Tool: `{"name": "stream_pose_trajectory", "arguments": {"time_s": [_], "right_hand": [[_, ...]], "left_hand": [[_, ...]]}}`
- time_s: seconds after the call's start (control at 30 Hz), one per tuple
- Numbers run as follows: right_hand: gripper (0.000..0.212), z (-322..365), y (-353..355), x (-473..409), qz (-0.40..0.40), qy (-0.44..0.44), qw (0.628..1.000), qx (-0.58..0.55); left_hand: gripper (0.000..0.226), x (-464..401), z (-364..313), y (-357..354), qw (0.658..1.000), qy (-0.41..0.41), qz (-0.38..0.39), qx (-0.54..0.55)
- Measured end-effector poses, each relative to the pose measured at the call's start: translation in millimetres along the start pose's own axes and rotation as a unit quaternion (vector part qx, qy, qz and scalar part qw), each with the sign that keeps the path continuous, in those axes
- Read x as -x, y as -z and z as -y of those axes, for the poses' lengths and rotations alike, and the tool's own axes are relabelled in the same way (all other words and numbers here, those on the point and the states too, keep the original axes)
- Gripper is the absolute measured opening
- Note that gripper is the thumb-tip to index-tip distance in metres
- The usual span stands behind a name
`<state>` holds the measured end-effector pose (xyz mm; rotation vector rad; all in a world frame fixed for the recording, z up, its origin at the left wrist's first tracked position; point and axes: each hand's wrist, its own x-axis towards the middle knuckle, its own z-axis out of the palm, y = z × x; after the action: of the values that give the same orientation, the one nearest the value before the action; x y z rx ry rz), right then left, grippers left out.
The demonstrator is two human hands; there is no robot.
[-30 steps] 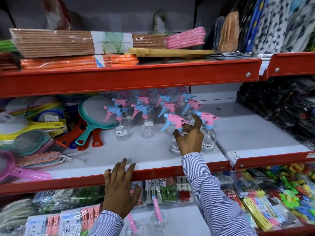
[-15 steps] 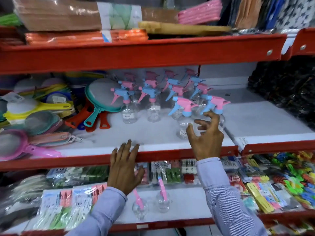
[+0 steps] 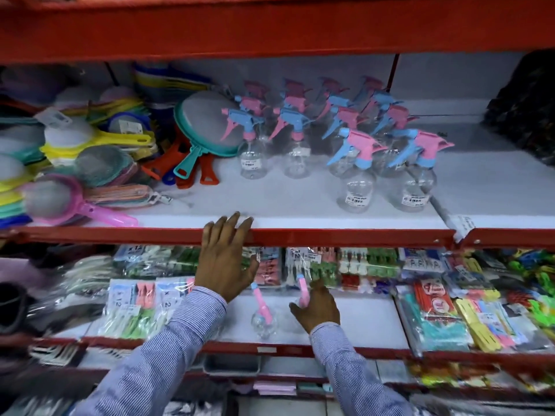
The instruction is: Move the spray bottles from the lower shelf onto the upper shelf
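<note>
Low in the centre of the frame, the right hand (image 3: 315, 306) closes around one upright spray bottle (image 3: 301, 291) on the lower shelf (image 3: 369, 322), the second bottle (image 3: 262, 318) just left, nearer the left hand (image 3: 225, 265), which rests open-fingered on the upper shelf (image 3: 330, 235) edge.

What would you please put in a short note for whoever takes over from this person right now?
Left hand: open, fingers resting on the upper shelf edge.
Right hand: closing on a spray bottle on the lower shelf; grip not confirmed.
A second spray bottle stands beside it, untouched.
Done: a group of bottles already stands on the upper shelf.
Left: lift both lower bottles up to join them.
</note>
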<state>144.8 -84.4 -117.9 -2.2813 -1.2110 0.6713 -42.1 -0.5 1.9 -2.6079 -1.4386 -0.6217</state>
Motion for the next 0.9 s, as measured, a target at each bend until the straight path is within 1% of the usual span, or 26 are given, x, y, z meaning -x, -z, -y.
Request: {"name": "stream_pose_trajectory", "arguments": {"time_s": [0.1, 0.13, 0.27, 0.37, 0.43, 0.53, 0.63, 0.73, 0.9], "right_hand": [[0.036, 5.3, -1.4, -8.4, 0.006, -0.013, 1.000, 0.014], [0.032, 6.4, 0.3, -9.6, 0.003, -0.014, 1.000, 0.015], [0.031, 14.4, 20.9, -1.6, -0.020, 0.009, 1.000, 0.008], [0.032, 33.3, 56.8, 20.4, -0.056, 0.045, 0.997, -0.027], [0.029, 49.4, 87.8, 39.5, -0.085, 0.084, 0.992, -0.031], [0.024, 80.5, 138.7, 73.6, -0.166, 0.158, 0.973, -0.027], [0.023, 117.6, 178.4, 89.6, -0.252, 0.209, 0.943, -0.060], [0.025, 150.1, 200.3, 70.7, -0.286, 0.219, 0.927, -0.105], [0.025, 182.8, 206.2, 9.7, -0.299, 0.193, 0.928, -0.112]], "left_hand": [[0.080, -2.5, 7.3, 7.5, 1.000, -0.008, 0.018, -0.022], [0.080, -2.6, 10.1, 9.7, 0.999, -0.002, 0.021, -0.024], [0.072, -1.9, 27.5, 12.6, 0.999, 0.031, 0.014, -0.025], [0.067, -2.1, 40.2, 12.4, 0.999, 0.025, 0.000, -0.026], [0.067, -2.9, 45.1, 12.7, 1.000, 0.017, -0.010, -0.022], [0.068, -6.1, 48.3, 10.5, 1.000, 0.017, -0.017, -0.019], [0.067, -7.0, 47.5, 8.6, 1.000, 0.020, -0.018, -0.016], [0.065, -4.1, 46.9, 7.9, 1.000, 0.018, -0.021, -0.009], [0.060, -0.6, 51.0, 8.9, 1.000, 0.015, -0.017, -0.003]]}}
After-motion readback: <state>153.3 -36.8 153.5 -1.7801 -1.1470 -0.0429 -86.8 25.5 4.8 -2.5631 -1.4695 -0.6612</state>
